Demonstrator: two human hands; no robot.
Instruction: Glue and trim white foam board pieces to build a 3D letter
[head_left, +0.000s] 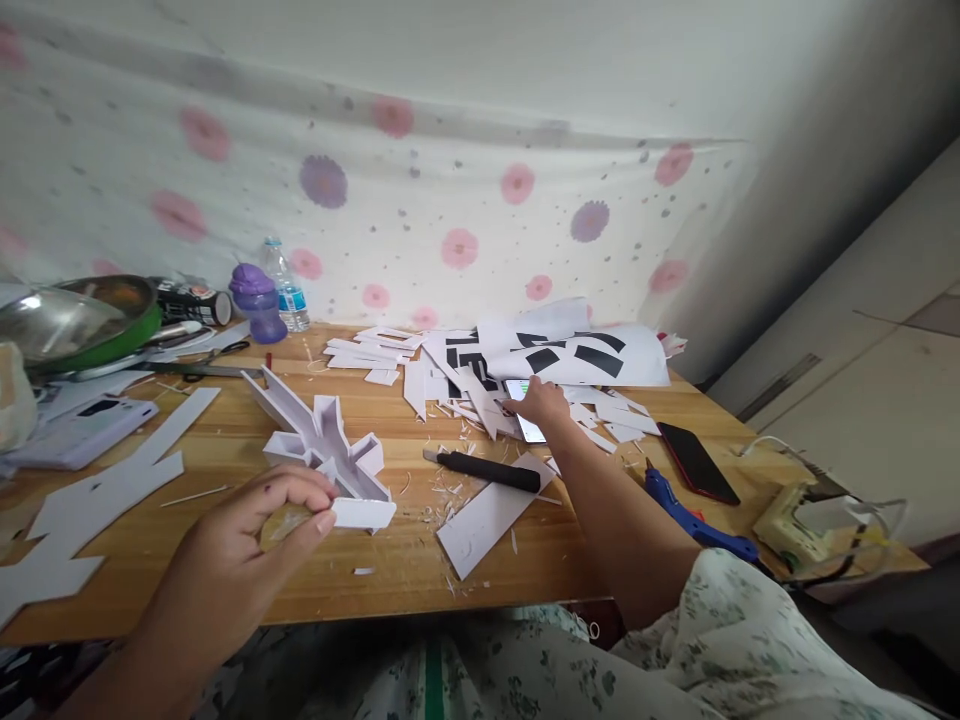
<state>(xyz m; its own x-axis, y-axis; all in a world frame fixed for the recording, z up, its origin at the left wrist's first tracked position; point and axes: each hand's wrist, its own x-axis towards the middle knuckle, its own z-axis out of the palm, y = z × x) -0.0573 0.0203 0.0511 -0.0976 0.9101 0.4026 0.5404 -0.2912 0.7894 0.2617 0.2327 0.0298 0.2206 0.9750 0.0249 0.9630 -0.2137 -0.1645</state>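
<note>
My left hand pinches a small white foam board strip between thumb and fingertips. Just behind it stands a white star-like channel letter shape with raised walls, partly hidden by the fingers. My right hand reaches over a phone with a lit screen and touches or hovers close above it, thumb stretched out. Between my arms a black-handled craft knife lies across a white rectangular board piece.
White offcuts and printed paper sheets lie at the back. On the right are a blue glue gun and a dark phone. Cut board, scissors, a purple cup and a water bottle occupy the left.
</note>
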